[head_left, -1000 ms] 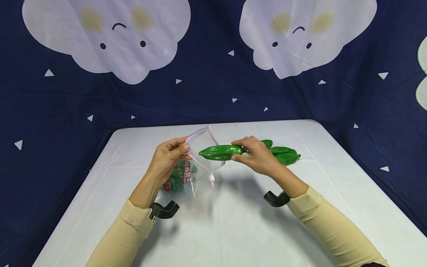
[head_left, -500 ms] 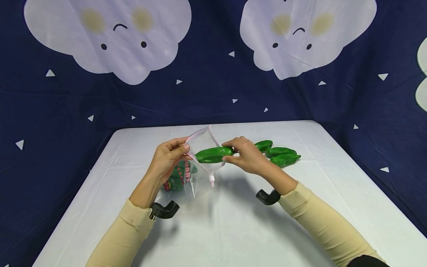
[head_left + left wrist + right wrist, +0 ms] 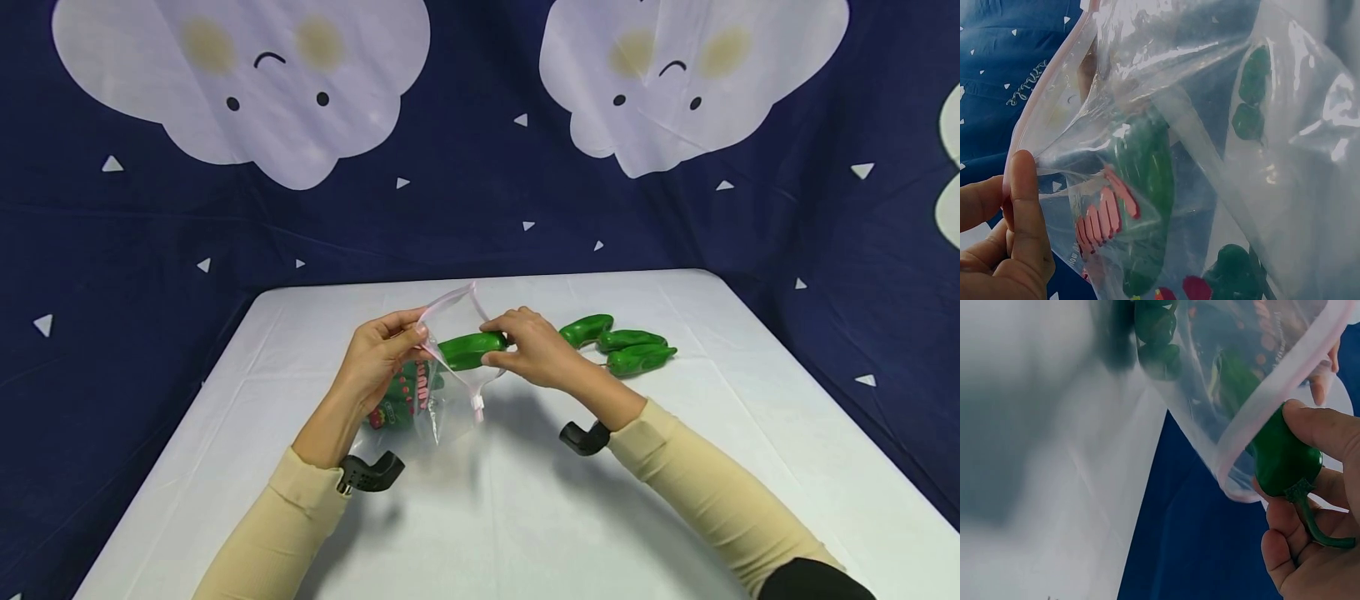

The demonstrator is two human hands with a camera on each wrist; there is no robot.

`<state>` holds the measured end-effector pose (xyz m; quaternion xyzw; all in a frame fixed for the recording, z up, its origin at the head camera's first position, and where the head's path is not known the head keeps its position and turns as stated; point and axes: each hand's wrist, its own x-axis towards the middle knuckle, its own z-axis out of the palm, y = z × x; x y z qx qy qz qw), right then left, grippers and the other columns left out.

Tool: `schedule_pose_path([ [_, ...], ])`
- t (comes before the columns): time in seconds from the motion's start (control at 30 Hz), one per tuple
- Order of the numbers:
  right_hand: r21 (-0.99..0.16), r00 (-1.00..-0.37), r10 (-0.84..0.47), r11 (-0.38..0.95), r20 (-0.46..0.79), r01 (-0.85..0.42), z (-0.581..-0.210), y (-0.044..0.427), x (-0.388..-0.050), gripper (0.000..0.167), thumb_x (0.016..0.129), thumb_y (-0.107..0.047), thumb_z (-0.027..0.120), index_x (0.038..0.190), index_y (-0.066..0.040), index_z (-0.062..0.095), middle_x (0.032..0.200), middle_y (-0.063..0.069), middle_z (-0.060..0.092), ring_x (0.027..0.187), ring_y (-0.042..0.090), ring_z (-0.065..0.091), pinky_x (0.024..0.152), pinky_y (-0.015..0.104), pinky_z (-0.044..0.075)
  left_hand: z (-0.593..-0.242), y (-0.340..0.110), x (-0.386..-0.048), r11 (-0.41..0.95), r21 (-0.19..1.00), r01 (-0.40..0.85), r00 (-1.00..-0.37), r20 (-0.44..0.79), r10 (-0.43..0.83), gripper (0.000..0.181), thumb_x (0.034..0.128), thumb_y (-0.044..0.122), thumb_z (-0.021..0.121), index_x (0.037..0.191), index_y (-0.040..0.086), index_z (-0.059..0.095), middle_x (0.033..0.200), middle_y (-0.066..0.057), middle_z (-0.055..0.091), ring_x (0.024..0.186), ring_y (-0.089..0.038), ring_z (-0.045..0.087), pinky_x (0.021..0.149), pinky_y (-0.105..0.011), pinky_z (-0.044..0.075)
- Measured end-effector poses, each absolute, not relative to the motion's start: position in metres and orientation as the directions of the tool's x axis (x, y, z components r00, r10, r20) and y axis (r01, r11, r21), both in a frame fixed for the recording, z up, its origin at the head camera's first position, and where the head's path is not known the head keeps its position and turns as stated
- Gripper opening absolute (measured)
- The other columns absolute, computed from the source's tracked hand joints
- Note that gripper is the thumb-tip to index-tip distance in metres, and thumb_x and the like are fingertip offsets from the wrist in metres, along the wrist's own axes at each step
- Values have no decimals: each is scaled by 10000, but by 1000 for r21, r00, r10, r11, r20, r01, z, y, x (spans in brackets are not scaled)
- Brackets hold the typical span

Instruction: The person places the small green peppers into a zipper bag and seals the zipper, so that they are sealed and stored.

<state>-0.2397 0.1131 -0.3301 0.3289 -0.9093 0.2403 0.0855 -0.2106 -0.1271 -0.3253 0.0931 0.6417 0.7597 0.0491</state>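
Green pepper (image 3: 471, 351) partway into the zip bag (image 3: 453, 408)

Center of the frame, I've got the left hand (image 3: 382, 350) pinching the clear bag's pink rim (image 3: 1291, 378), mouth gaping, and the right hand (image 3: 538, 350) gripping the pepper by its stem end, tip inside. Three more peppers (image 3: 632, 340) lie on the white worktop (image 3: 525, 517), right of center.

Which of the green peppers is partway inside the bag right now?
The pepper held in the right hand, stem end outward: its front part sits inside the clear bag. The three other peppers lie on the white table, outside it.
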Motion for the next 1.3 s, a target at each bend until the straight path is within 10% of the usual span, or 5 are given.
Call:
schedule_pose_path([
  [1.3,-266,-727,-663,679,177,-684,-327,65,-251,414,826,-270,730,1182,-77,644,1063,44,661,883,160,511,716,287,456,-325,-127,-211,-179,983,41,-977,78,199,457,939,65,556,1321,-144,417,965,21,595,757,-75,610,697,-180,585],
])
